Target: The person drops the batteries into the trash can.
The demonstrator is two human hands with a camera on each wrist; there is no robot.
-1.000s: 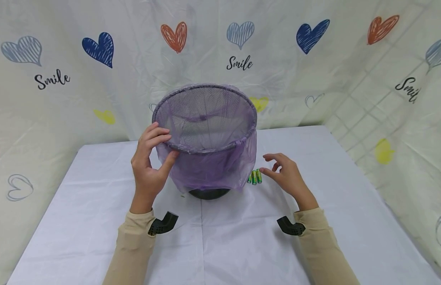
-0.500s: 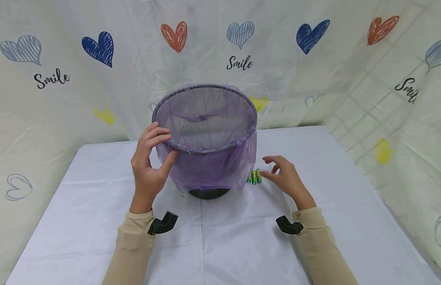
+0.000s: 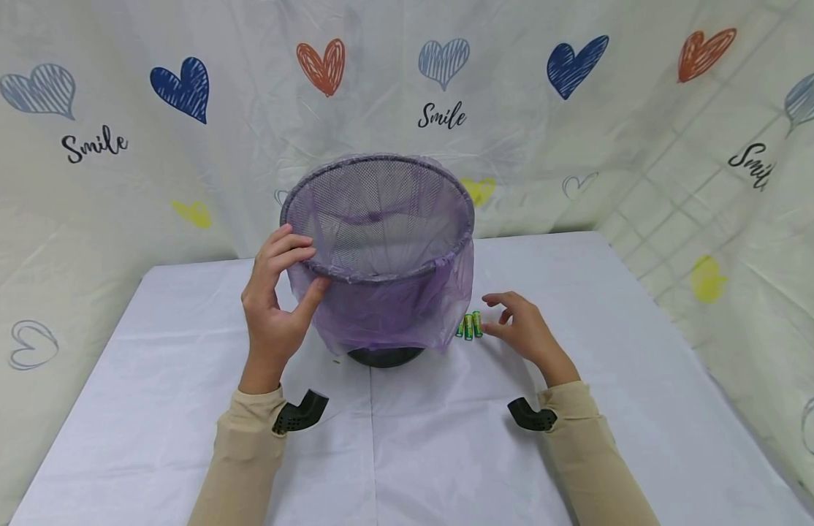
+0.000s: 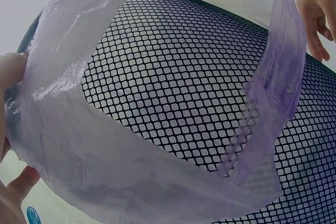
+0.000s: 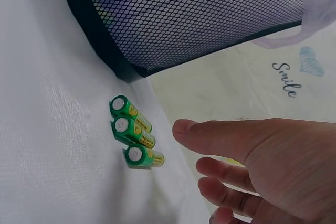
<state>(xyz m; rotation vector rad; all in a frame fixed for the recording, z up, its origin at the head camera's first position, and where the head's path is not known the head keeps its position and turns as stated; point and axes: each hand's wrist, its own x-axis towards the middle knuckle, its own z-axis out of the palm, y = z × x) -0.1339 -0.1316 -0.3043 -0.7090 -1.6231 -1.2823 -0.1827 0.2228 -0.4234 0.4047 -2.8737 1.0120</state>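
Note:
A black mesh wastebasket (image 5: 194,14) stands on the table, lined with a thin purple plastic bag (image 3: 394,314) folded down over its rim. My left hand (image 3: 275,307) grips the left side of the lined rim, its fingers over the edge and the thumb on the near side. Three green and yellow batteries (image 3: 469,326) lie side by side on the cloth, right of the basket. My right hand (image 3: 525,329) is just to their right, fingers loosely bent and holding nothing. In the right wrist view its thumb (image 5: 210,136) points towards the batteries, apart from them.
A white cloth (image 3: 440,446) covers the table. Behind it hangs a pale curtain (image 3: 381,109) printed with hearts and "Smile". A tiny greenish speck (image 3: 336,361) lies left of the basket's base, too small to identify. Each wrist wears a black bracket (image 3: 302,411).
My right hand has shifted slightly left and down, closer to the batteries. My left hand, the wastebasket and the batteries have not visibly moved.

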